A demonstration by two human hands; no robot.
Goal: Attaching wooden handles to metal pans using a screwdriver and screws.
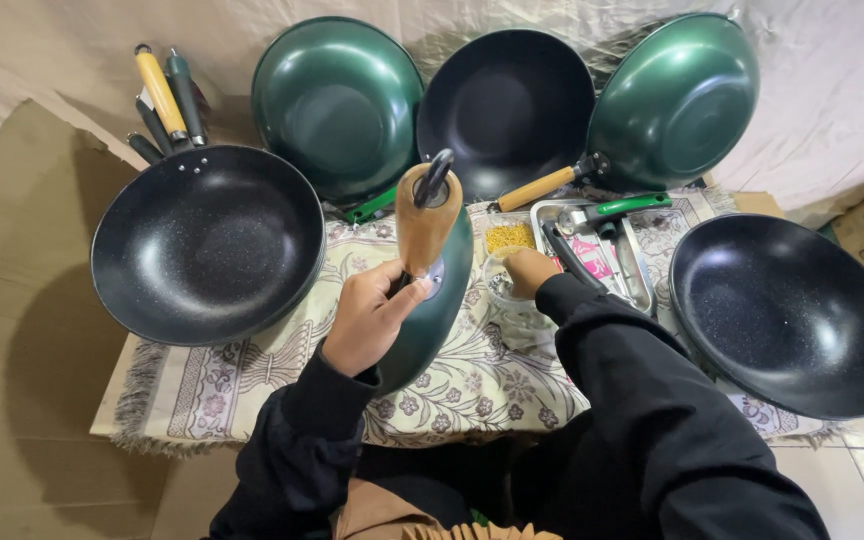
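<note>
1. Left hand is closed around a green wok at the base of its wooden handle; wok is held on edge, handle pointing up, black hanging loop at the top; thumb lies across the metal joint.
2. Right hand sits just right of the grip, reaching down into a clear container; fingers hidden, so cannot tell if it's pinching anything.
3. Past the right hand: metal tray with a green-handled tool; yellow bits just beside the tray.
4. Left of the grip: black wok lying face up, spare handles behind it.
5. Above the grip: three woks propped up, green, black, green.
6. Far right: another black wok, well apart from the grip.
7. Everything sits on a patterned cloth over cardboard.
</note>
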